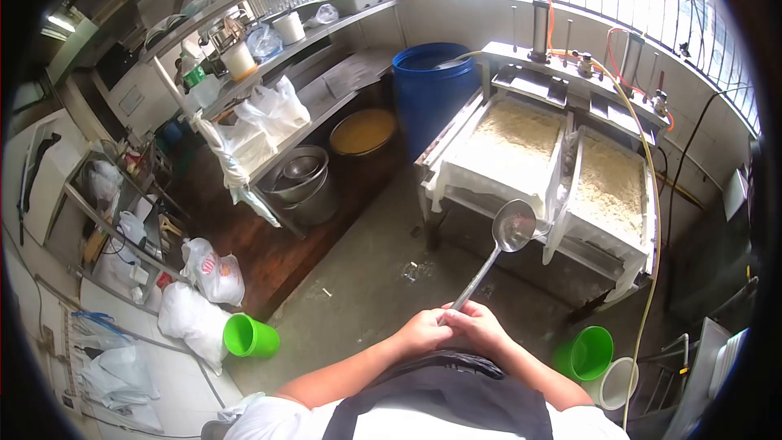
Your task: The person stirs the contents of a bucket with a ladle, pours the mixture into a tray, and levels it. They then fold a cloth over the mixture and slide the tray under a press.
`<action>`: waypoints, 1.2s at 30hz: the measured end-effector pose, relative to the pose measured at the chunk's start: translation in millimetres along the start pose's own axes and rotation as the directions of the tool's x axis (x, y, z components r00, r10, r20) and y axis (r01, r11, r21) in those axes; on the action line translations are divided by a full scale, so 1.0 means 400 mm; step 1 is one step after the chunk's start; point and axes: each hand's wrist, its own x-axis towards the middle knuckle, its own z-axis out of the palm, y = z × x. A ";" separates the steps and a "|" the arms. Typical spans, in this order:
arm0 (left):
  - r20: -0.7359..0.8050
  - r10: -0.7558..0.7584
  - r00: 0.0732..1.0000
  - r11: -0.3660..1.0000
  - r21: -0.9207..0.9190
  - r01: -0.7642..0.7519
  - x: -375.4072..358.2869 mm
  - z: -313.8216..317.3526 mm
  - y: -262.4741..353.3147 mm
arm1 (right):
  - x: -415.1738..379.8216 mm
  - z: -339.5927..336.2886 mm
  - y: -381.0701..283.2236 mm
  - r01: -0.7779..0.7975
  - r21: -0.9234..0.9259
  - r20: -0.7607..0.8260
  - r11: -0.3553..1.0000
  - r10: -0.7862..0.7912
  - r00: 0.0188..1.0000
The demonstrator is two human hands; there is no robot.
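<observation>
A long-handled metal ladle [514, 226] points away from my body, its round bowl near the front edge of two cloth-lined trays. My left hand [425, 332] and my right hand [479, 326] meet in front of the dark apron, both closed around the end of the ladle's handle. Pale, crumbly curd fills the left tray [515, 138] and the right tray [609, 183], which rest on a metal press frame.
A blue barrel [436, 94] stands left of the press. Green buckets [251, 336] [588, 354] are on both sides of me. A yellow hose [649, 277] hangs at the right. Shelving [318, 110] with bags and pots occupies the left.
</observation>
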 end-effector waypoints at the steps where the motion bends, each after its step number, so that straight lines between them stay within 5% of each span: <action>1: -0.006 -0.006 1.000 0.999 0.042 0.006 0.020 0.009 0.019 | 0.002 -0.021 -0.014 0.002 -0.003 -0.004 1.000 -0.002 1.000; 19: 0.477 0.031 0.878 0.977 0.169 -0.127 0.407 0.108 0.084 | -0.043 -0.257 -0.105 0.231 0.140 -0.358 0.963 -0.169 0.919; 25: 0.504 -0.008 0.864 0.963 0.237 -0.130 0.423 0.091 0.209 | -0.017 -0.243 -0.141 0.260 0.166 -0.425 0.951 -0.169 0.889; 36: 0.565 0.033 0.825 0.987 0.113 -0.117 0.497 -0.016 0.174 | 0.079 -0.211 -0.170 0.245 -0.004 -0.425 0.970 -0.223 0.877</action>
